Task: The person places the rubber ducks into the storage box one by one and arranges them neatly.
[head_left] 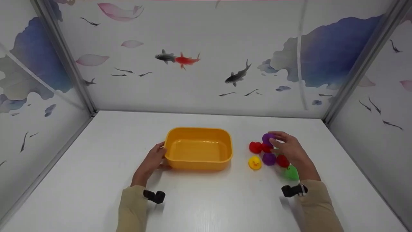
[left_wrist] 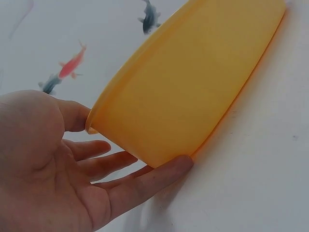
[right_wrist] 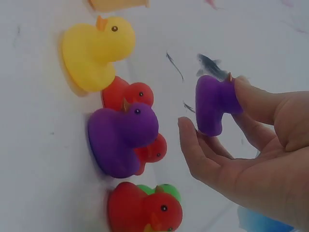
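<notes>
A yellow plastic basin (head_left: 199, 165) stands on the table, nothing visible inside it. My left hand (head_left: 154, 159) holds its left end; in the left wrist view the thumb is at the rim and the fingers lie against the wall, the thumb tip hidden. My right hand (head_left: 291, 151) pinches a purple rubber duck (right_wrist: 212, 104) between thumb and fingers, raised above the other ducks. Below it sit another purple duck (right_wrist: 120, 140), a yellow duck (right_wrist: 94, 53), several red ducks (head_left: 255, 147) and a green duck (head_left: 291, 173), partly behind the right wrist.
The white table (head_left: 206, 199) is bounded at the back by a panel (head_left: 206, 87) painted with fish and petals, with similar panels at both sides. Black wrist cameras (head_left: 154, 196) stick out from both sleeves.
</notes>
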`<act>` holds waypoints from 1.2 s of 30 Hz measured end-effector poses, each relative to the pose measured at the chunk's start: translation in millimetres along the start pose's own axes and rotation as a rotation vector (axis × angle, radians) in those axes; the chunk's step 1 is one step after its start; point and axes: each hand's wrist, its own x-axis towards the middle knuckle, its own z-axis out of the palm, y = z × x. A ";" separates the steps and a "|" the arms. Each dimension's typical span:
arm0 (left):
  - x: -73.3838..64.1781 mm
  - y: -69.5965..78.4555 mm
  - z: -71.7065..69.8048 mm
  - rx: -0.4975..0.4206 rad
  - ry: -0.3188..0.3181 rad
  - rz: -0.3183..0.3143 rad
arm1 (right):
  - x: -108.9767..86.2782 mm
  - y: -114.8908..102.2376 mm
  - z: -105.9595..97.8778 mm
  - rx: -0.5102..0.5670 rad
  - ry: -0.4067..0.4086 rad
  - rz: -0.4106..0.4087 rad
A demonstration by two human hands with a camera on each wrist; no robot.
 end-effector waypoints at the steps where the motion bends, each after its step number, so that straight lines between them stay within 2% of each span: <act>1: -0.4 0.0 0.0 0.003 -0.002 0.000 | 1.0 -1.1 2.5 0.001 -0.008 0.005; 11: -1.2 -0.7 1.3 0.015 0.012 -0.017 | 6.0 -16.0 26.1 -0.038 -0.113 -0.031; 15: -0.6 -1.9 4.2 0.024 0.002 -0.018 | 7.6 -25.2 29.4 -0.051 -0.124 -0.019; 20: -1.9 -1.8 1.9 0.026 0.022 -0.027 | 12.4 -40.1 38.6 -0.081 -0.150 -0.019; 25: -0.6 -0.4 -0.4 0.015 0.018 -0.028 | 17.9 -51.7 50.9 -0.052 -0.195 -0.033; 29: -0.1 0.6 -0.2 0.028 0.019 -0.026 | 22.4 -59.4 61.2 -0.037 -0.239 -0.075; 36: -1.2 0.6 0.5 0.030 0.019 -0.018 | 30.5 -76.9 80.5 -0.056 -0.257 -0.093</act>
